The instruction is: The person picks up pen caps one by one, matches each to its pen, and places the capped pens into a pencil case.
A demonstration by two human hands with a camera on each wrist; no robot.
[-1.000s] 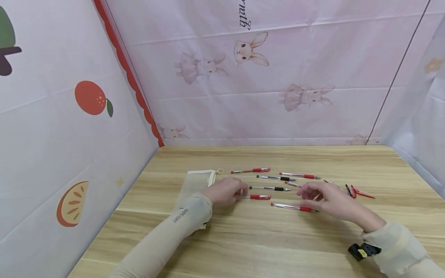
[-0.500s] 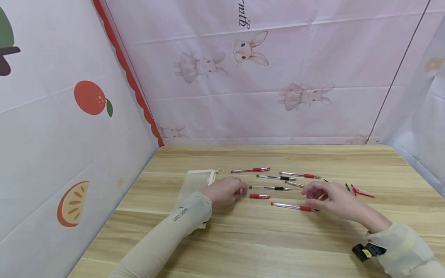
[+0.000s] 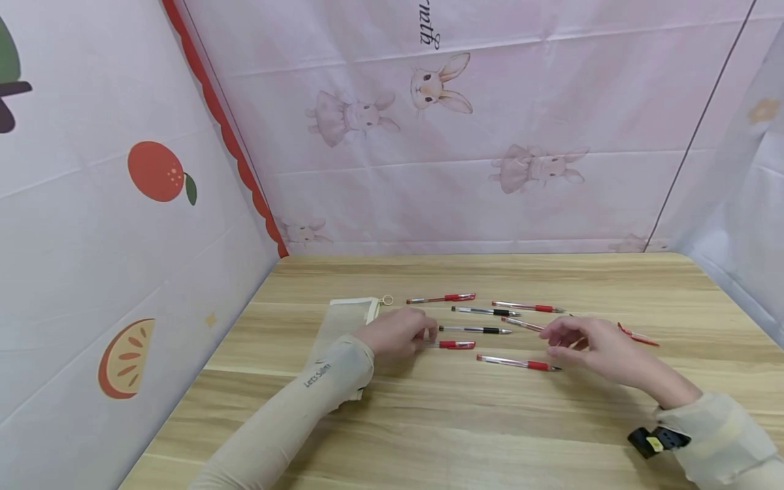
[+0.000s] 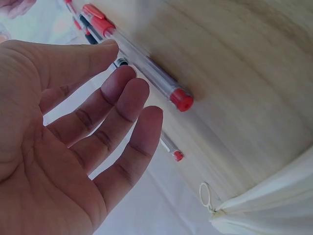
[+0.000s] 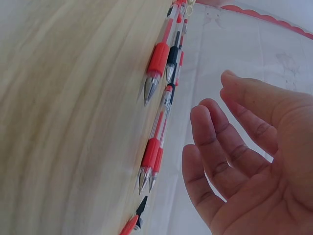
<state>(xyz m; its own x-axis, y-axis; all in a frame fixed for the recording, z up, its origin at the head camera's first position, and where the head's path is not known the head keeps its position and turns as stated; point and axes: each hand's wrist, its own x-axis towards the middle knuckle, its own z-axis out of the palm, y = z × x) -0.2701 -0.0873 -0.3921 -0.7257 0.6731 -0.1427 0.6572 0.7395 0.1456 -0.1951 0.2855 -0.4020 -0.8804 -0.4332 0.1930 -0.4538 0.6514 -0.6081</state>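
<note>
My left hand (image 3: 398, 333) is bent over the near end of a capped red gel pen (image 3: 458, 345) on the table. In the left wrist view its fingers are loosely bent, with the clear barrel of that capped red pen (image 4: 142, 61) running beyond the fingertips. My right hand (image 3: 591, 344) hovers at the right of the pens, fingers relaxed and holding nothing. Below its fingertips lies an uncapped red pen (image 3: 516, 362). Two black pens (image 3: 478, 330) and several other red pens (image 3: 529, 307) lie in between, mostly with tips pointing right.
A pale zip pouch (image 3: 337, 323) with a ring pull (image 3: 387, 300) lies left of the pens, partly covered by my left arm. Loose red caps (image 3: 638, 335) lie beyond my right hand, partly hidden. Printed cloth walls (image 3: 380, 204) stand behind and beside the wooden table (image 3: 465, 429).
My right hand has drifted to the right, away from the pens' tips and over the loose caps, hiding more of them. My left hand stays about where it was.
</note>
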